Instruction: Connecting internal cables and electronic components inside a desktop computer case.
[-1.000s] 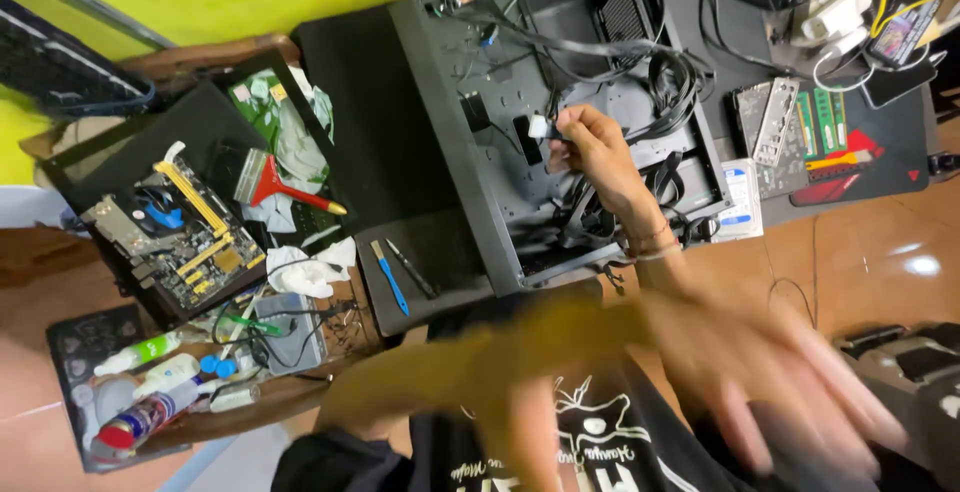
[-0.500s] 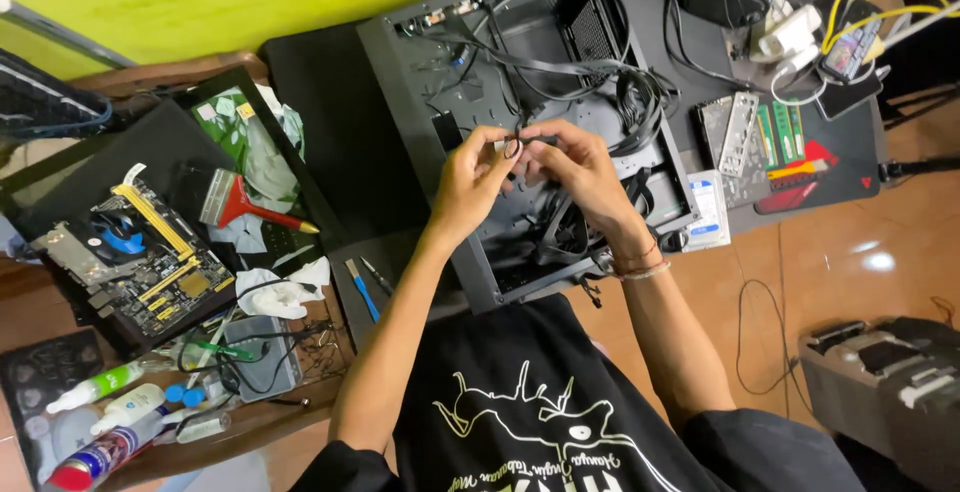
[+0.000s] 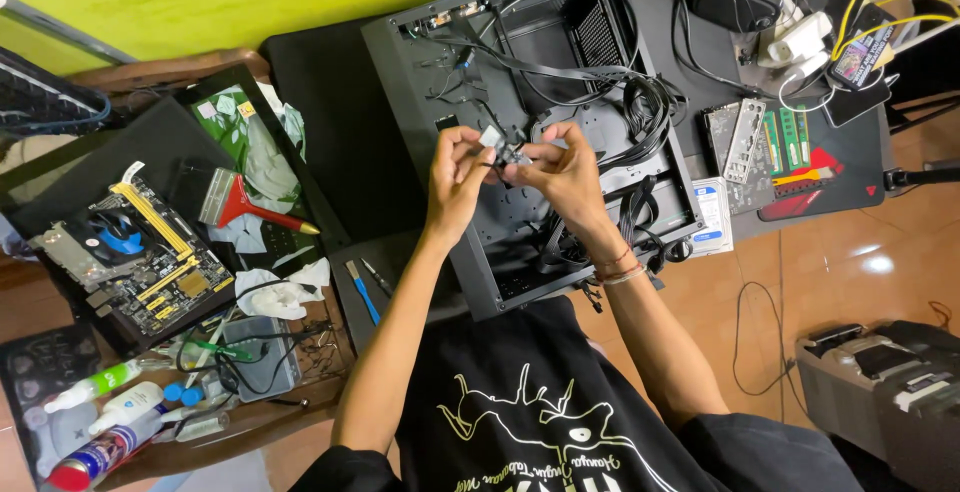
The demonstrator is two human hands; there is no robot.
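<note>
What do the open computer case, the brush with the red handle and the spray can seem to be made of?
Computer case: likely sheet metal painted matte black, with thin flat panels and punched holes.
Brush: glossy red handle, plastic or painted wood; pale bristles.
Spray can: looks like metal with a printed coat and a red cap.

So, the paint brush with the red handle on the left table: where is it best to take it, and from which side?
Grip the red handle, coming from above at its narrow middle. The brush lies flat, bristles toward the motherboard, tip pointing right, so the handle is free.
</note>
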